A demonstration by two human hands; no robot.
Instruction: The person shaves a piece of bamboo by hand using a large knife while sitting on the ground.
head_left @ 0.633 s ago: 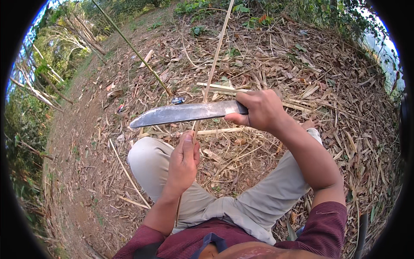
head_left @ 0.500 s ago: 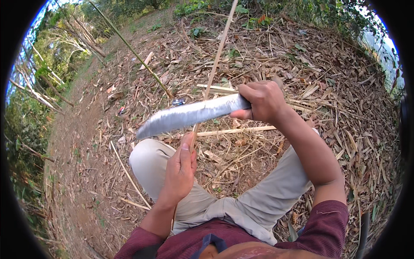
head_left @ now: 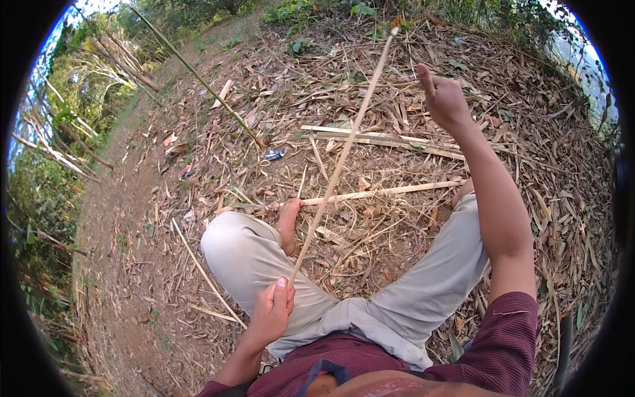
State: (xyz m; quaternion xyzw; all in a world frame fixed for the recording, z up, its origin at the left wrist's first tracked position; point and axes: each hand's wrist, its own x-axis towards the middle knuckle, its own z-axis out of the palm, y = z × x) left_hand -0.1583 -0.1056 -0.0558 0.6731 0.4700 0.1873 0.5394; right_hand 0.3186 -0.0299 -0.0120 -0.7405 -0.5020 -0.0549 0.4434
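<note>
A long, thin bamboo strip slants up and away from my left hand. The fingers of that hand are closed around its lower end, over my left thigh. My right hand is raised at the far right, well apart from the strip, with fingers curled in a fist and the thumb pointing up. The machete that it gripped a moment ago cannot be made out now; its blade is hidden or turned edge-on. Between my feet another pale strip lies across the ground.
Several split bamboo pieces lie beyond my feet. A small dark blue packet is on the ground to their left. At the upper left leans a green pole. Dry leaves cover the ground, and thin sticks lie beside my left knee.
My right hand has swung up and away to the right, and the machete blade no longer shows. My left hand has drawn lower, pulling the strip toward me, so its far tip is now visible.
</note>
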